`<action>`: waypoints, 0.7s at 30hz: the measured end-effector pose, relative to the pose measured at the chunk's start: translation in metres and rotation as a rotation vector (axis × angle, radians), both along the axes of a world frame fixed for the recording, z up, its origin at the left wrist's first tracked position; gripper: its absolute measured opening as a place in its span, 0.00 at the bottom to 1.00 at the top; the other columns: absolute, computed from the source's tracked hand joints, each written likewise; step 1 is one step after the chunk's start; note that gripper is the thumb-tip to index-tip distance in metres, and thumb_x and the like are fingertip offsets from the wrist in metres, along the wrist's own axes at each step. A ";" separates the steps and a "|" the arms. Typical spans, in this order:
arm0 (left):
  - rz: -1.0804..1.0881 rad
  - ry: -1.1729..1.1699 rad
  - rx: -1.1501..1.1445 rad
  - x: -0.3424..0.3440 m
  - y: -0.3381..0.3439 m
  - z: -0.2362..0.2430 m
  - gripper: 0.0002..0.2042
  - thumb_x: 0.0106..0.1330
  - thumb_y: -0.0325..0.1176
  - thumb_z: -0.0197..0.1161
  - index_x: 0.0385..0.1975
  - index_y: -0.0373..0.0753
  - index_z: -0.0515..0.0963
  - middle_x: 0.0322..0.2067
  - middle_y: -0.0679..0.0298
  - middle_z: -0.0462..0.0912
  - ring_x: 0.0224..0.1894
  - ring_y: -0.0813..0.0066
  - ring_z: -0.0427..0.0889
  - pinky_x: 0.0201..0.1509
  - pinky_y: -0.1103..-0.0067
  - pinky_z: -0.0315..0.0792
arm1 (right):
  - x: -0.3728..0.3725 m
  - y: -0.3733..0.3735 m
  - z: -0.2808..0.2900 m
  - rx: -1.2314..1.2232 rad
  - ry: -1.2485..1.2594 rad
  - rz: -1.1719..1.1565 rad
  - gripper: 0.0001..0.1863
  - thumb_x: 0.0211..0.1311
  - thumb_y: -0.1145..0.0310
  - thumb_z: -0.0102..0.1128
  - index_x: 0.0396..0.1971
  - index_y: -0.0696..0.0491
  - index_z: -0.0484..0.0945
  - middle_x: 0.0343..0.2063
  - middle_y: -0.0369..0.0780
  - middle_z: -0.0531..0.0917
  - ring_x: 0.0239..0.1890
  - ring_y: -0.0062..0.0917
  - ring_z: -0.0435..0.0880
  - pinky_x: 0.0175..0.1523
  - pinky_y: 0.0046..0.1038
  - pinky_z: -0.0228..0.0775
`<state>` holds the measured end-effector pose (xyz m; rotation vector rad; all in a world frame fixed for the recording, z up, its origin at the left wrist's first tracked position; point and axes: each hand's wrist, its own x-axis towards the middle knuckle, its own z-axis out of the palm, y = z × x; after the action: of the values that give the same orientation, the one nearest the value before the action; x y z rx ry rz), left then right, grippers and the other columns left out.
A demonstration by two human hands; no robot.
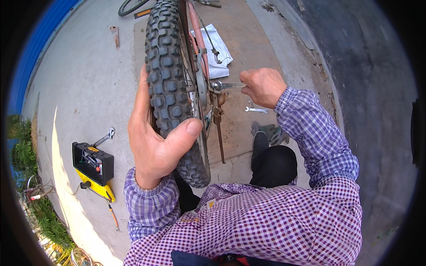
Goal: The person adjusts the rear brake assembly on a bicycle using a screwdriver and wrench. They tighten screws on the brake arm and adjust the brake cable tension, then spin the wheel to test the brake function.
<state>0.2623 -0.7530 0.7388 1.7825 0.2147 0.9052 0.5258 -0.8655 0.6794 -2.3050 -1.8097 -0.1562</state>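
A bicycle wheel with a knobby black tyre (166,80) stands upright in front of me. My left hand (155,153) is wrapped round the near part of the tyre, thumb across the tread and fingers along its left side. In my right hand (265,86) is the handle of a metal ratchet wrench (231,85), held level. Its head sits at the wheel's axle end, right of the pink frame (202,40); the nut there is hidden. Below the axle hangs a rusty kickstand (220,133).
A white sheet (213,51) lies on the brown board (250,48). Near my foot are an open-end wrench (256,110) and grey gloves (277,135). At left stand an open black-and-yellow toolbox (108,166), an adjustable wrench (103,138) and an orange-handled tool (114,216).
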 end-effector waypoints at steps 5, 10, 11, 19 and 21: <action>-0.009 0.002 -0.031 0.000 -0.001 0.000 0.51 0.51 0.39 0.74 0.72 0.23 0.51 0.56 0.51 0.76 0.53 0.69 0.80 0.59 0.76 0.73 | -0.031 -0.010 -0.058 0.105 0.346 -0.110 0.08 0.64 0.67 0.59 0.34 0.57 0.73 0.28 0.53 0.82 0.35 0.52 0.83 0.40 0.49 0.74; 0.008 -0.023 -0.056 0.007 -0.010 0.003 0.51 0.51 0.39 0.75 0.72 0.23 0.51 0.56 0.51 0.76 0.53 0.69 0.80 0.59 0.76 0.72 | -0.001 0.002 -0.134 -0.003 1.363 -0.188 0.11 0.68 0.65 0.55 0.37 0.58 0.72 0.25 0.45 0.80 0.26 0.34 0.81 0.35 0.40 0.73; -0.004 -0.029 -0.055 0.009 -0.012 0.004 0.51 0.51 0.39 0.75 0.72 0.23 0.51 0.55 0.52 0.77 0.53 0.69 0.80 0.58 0.76 0.73 | 0.007 0.007 -0.147 0.003 1.416 -0.185 0.11 0.68 0.64 0.56 0.38 0.58 0.74 0.25 0.40 0.80 0.29 0.24 0.78 0.38 0.36 0.73; 0.073 -0.035 -0.026 0.015 -0.032 0.013 0.52 0.49 0.45 0.76 0.71 0.24 0.55 0.45 0.57 0.81 0.44 0.75 0.81 0.49 0.79 0.75 | 0.089 0.070 -0.146 0.301 0.363 0.084 0.11 0.59 0.65 0.67 0.37 0.54 0.81 0.32 0.44 0.83 0.39 0.43 0.82 0.46 0.42 0.73; 0.067 -0.041 -0.012 0.015 -0.032 0.012 0.52 0.49 0.47 0.76 0.70 0.24 0.56 0.45 0.57 0.81 0.44 0.75 0.81 0.49 0.79 0.75 | 0.102 0.078 -0.127 0.420 0.180 0.143 0.10 0.55 0.67 0.69 0.37 0.53 0.81 0.33 0.43 0.83 0.42 0.42 0.81 0.49 0.42 0.72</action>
<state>0.2771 -0.7854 0.7506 1.7533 0.2547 0.9852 0.6282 -0.7878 0.5522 -1.8360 -1.6571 -0.2684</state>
